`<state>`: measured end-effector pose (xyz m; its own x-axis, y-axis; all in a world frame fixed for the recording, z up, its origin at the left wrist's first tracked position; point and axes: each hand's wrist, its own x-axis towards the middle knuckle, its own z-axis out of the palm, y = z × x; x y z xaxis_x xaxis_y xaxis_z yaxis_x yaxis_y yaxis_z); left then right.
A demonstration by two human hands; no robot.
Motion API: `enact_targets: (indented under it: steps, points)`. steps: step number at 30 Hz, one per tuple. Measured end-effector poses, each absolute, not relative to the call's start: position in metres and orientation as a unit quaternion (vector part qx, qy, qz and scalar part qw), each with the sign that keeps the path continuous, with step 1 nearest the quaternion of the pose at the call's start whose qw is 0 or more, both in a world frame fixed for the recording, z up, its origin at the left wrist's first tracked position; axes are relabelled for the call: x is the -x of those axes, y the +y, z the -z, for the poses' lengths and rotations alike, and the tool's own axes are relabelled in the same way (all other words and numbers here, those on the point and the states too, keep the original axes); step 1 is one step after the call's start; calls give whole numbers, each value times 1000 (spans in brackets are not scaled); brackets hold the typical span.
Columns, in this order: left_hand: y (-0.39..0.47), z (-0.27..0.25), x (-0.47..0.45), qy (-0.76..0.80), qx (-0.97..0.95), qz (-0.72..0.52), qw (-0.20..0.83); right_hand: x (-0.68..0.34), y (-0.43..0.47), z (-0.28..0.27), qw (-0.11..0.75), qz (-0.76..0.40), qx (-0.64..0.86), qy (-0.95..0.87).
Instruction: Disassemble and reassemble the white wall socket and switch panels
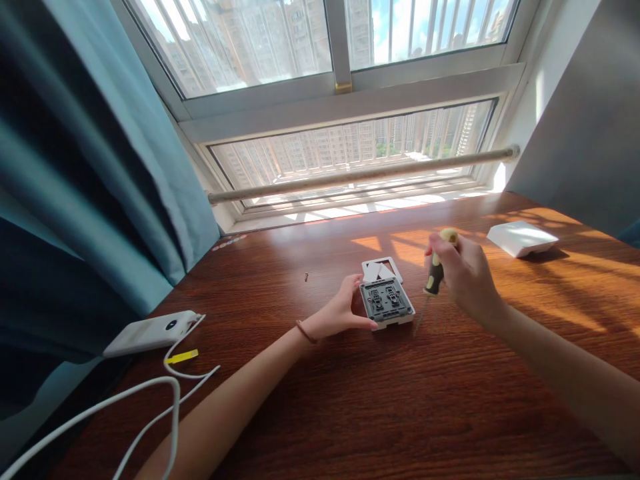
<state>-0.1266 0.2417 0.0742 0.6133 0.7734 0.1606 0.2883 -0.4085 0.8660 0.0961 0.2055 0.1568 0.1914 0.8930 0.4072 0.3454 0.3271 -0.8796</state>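
Note:
A wall switch [387,300] with its grey inner mechanism exposed sits on a white box on the wooden table. My left hand [346,307] grips the switch from its left side, thumb at the near corner and fingers at the far one. In my right hand [465,273] is a screwdriver [434,275] with a black and cream handle, its thin shaft pointing down to the right of the switch, apart from it. Just behind the switch lies a white frame [397,268] with white switch plates [376,272]. Further left, a small screw [307,277] rests on the table.
A white box-like piece [522,238] lies at the right. On the left are a white power bank [150,333] with a white cable [173,400] and a yellow tag [183,357]. A blue curtain [115,133] hangs at the left; a window with a rail [360,177] bounds the back.

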Motion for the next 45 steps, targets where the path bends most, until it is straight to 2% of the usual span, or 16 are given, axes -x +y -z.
enact_targets:
  steps: [4, 21, 29, 33, 37, 41, 45]
  points:
    - [229, -65, 121, 332, -787, -307, 420, -78, 227, -160, 578, -262, 471, -613]
    - [232, -64, 122, 349, -794, -286, 408, -71, 240, -127, 546, -197, 462, -670]
    - [234, -59, 122, 342, -800, -280, 405, -61, 219, -134, 459, -134, 326, -815]
    - [237, -66, 125, 316, -813, -294, 390, -58, 218, -137, 466, -165, 328, -805]
    - [239, -102, 128, 294, -797, -379, 368, -59, 223, -137, 500, -214, 333, -771]
    - [238, -142, 118, 178, -768, -426, 444, -56, 225, -132, 543, -290, 363, -700]
    - [238, -154, 103, 171, -736, -455, 472, -58, 225, -126, 553, -360, 341, -669]
